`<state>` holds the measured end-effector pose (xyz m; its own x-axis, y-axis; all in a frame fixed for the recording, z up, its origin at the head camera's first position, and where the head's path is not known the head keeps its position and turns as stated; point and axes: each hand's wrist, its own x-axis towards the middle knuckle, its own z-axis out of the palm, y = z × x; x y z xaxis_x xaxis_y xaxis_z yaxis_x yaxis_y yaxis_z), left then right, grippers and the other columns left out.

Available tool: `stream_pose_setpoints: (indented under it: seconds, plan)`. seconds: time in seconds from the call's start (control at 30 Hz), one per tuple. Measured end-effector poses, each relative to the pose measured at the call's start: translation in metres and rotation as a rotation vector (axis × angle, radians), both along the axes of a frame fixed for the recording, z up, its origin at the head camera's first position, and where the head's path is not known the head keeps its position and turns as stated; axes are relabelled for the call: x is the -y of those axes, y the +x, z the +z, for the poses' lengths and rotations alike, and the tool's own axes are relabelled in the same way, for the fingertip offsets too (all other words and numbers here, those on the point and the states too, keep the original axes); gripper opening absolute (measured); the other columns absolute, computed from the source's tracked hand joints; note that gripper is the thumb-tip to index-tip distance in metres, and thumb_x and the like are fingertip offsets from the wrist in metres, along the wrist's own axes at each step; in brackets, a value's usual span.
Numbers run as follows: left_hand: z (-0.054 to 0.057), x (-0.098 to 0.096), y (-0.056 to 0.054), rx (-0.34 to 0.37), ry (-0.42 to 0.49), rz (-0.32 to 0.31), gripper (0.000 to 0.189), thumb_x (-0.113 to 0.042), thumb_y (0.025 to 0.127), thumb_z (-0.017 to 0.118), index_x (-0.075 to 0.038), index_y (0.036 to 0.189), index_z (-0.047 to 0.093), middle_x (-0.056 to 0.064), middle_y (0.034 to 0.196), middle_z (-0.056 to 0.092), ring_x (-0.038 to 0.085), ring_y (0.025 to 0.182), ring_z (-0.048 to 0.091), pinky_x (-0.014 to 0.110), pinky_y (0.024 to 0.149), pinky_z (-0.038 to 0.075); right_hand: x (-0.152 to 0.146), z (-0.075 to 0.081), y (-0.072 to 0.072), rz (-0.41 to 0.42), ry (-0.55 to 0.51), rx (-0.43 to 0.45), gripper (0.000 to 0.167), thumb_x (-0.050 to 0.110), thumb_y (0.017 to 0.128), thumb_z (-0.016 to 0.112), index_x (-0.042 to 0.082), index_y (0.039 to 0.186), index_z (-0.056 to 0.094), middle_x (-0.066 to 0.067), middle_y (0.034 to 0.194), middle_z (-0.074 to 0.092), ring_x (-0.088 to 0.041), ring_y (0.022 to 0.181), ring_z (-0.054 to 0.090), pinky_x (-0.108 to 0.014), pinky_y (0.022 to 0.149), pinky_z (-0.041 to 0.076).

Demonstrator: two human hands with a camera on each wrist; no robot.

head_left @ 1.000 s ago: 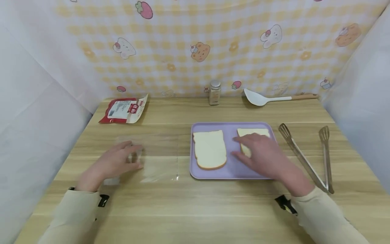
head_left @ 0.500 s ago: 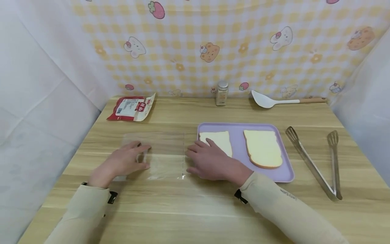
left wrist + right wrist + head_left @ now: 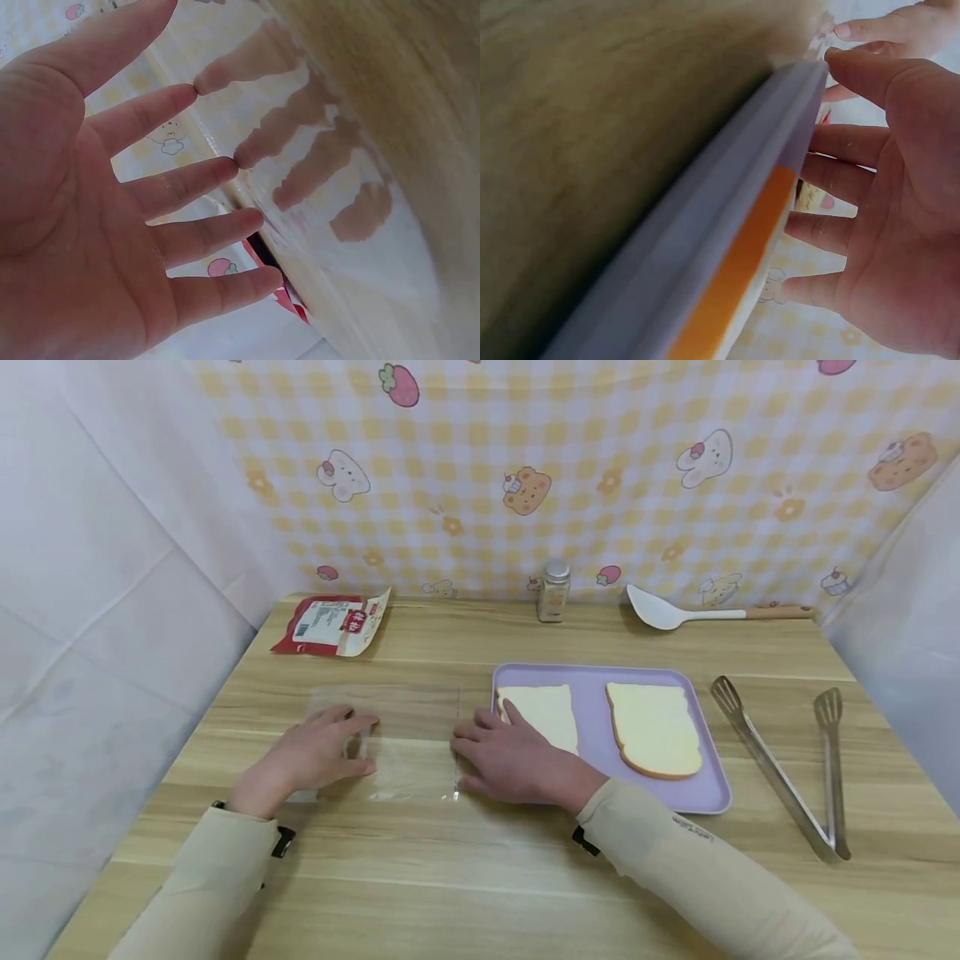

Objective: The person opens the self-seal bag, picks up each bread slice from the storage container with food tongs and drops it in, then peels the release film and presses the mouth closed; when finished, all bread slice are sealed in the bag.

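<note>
A clear plastic bag or sheet (image 3: 415, 756) lies flat on the wooden table. My left hand (image 3: 311, 752) rests its fingertips on the left part of this plastic; the left wrist view shows the fingers (image 3: 184, 187) spread and fairly straight. My right hand (image 3: 513, 760) is at the left end of a lavender tray (image 3: 594, 710), with its fingertips close to the plastic's right edge. Whether they touch it, I cannot tell. It partly covers the left bread slice (image 3: 546, 708). The right bread slice (image 3: 657, 731) lies fully visible. In the right wrist view the fingers (image 3: 847, 146) are extended, holding nothing.
Steel tongs (image 3: 780, 777) lie spread right of the tray. Along the back are a red-and-white packet (image 3: 322, 627), a shaker jar (image 3: 554, 593) and a white ladle with a wooden handle (image 3: 660, 610). White cloth sides (image 3: 112, 568) flank the table.
My right hand has swept left, from over the right bread slice to the tray's left end beside the plastic. My left hand stays on the plastic. The head view has shifted slightly.
</note>
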<state>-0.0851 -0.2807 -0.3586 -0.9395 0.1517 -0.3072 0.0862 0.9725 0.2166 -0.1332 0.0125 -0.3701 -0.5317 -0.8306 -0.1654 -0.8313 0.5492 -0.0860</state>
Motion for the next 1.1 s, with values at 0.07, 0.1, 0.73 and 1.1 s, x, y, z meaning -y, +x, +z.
stream_pose_setpoints:
  seconds: [0.07,0.1,0.73,1.1]
  plan:
    - [0.001,-0.002,-0.003,-0.006,-0.008,0.001,0.072,-0.044,0.094,0.08,-0.015,0.154,0.053,0.034,0.161,0.039,0.06,0.146,0.036,0.084,0.106,0.032,-0.001,-0.001,0.0,-0.003,0.008,0.0,0.061,0.051,0.105,0.06,0.016,0.155,0.052,0.001,0.162,0.051,-0.029,0.15,0.04,-0.07,0.124,0.022]
    - [0.002,-0.004,-0.004,-0.011,-0.012,0.0,0.072,-0.044,0.094,0.08,-0.015,0.154,0.053,0.033,0.162,0.039,0.06,0.147,0.035,0.085,0.107,0.031,-0.001,-0.002,0.0,-0.005,0.01,-0.001,0.062,0.051,0.105,0.06,0.017,0.155,0.052,0.002,0.162,0.05,-0.029,0.15,0.039,-0.07,0.124,0.022]
    - [-0.012,-0.009,-0.018,-0.206,0.024,-0.058,0.034,-0.021,0.097,0.078,-0.008,0.128,0.077,0.022,0.138,0.069,0.045,0.13,0.063,0.062,0.107,0.05,0.0,-0.003,0.001,-0.023,-0.01,0.019,0.058,0.05,0.104,0.062,0.019,0.152,0.056,0.003,0.162,0.051,-0.03,0.149,0.042,-0.07,0.123,0.023]
    - [-0.014,-0.009,-0.019,-0.238,0.056,-0.072,0.045,-0.033,0.089,0.087,-0.01,0.126,0.078,0.021,0.133,0.07,0.042,0.124,0.064,0.062,0.106,0.05,0.0,-0.004,0.0,-0.03,-0.02,0.018,0.058,0.051,0.104,0.062,0.019,0.152,0.057,0.003,0.161,0.053,-0.031,0.15,0.043,-0.069,0.124,0.023]
